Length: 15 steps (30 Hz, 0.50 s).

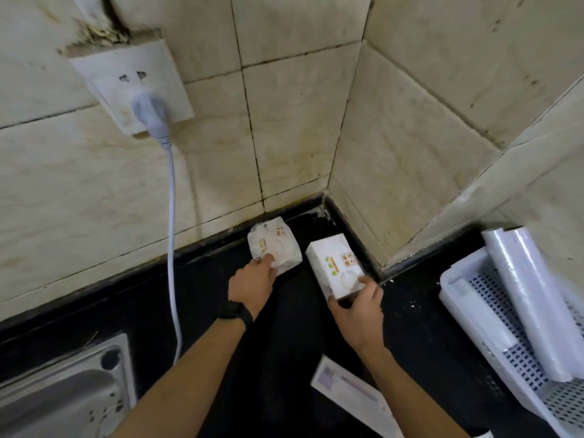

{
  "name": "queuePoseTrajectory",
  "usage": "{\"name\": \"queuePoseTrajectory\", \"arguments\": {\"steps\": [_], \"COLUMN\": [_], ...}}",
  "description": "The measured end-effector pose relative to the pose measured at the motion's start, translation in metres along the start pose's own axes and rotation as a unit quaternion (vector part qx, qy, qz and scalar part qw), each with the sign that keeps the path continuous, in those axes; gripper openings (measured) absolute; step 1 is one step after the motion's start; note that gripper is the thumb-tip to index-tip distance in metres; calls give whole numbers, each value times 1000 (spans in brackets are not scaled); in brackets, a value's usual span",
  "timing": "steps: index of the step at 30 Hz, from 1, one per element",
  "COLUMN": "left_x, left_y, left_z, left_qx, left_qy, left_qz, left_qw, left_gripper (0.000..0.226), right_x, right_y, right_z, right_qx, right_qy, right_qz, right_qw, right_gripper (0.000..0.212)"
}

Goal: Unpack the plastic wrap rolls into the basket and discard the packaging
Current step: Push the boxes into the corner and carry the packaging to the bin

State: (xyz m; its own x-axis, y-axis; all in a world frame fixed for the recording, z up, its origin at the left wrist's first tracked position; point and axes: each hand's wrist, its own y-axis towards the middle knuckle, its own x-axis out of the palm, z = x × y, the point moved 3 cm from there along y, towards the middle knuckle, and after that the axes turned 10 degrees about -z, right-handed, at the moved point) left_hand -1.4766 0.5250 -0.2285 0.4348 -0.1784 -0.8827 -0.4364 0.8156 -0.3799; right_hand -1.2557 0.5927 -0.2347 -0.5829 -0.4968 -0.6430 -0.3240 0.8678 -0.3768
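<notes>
Two white printed tissue packs lie on the black counter in the tiled corner. My left hand [257,278] rests its fingers on the softer, partly used left pack [273,245]. My right hand [358,303] grips the near end of the fuller right pack [333,263]. At the right edge a white perforated basket [458,298] holds two plastic wrap rolls: a long clear roll [531,298] leaning across it and a shorter one [486,314] lying inside. A flat white package [350,396] lies on the counter by my right forearm.
A wall socket with a plug [148,110] and its white cable [172,222] hang down to the counter at left. A metal appliance [63,390] sits bottom left. Tiled walls close the corner behind the packs.
</notes>
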Motion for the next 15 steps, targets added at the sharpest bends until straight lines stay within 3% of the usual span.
{"name": "queuePoseTrajectory", "arguments": {"steps": [7, 15], "left_x": [-19, -27], "left_y": [-21, -32], "left_z": [-15, -9], "left_qx": [-1, 20], "left_qy": [-55, -53], "left_qz": [64, 74], "left_qw": [996, 996], "left_gripper": [26, 28], "right_x": [3, 20], "right_y": [63, 93], "right_z": [-56, -69], "right_qx": [-21, -5], "right_qy": [-45, -145], "right_qz": [0, 2], "right_qw": [999, 989], "right_gripper": [68, 70]}}
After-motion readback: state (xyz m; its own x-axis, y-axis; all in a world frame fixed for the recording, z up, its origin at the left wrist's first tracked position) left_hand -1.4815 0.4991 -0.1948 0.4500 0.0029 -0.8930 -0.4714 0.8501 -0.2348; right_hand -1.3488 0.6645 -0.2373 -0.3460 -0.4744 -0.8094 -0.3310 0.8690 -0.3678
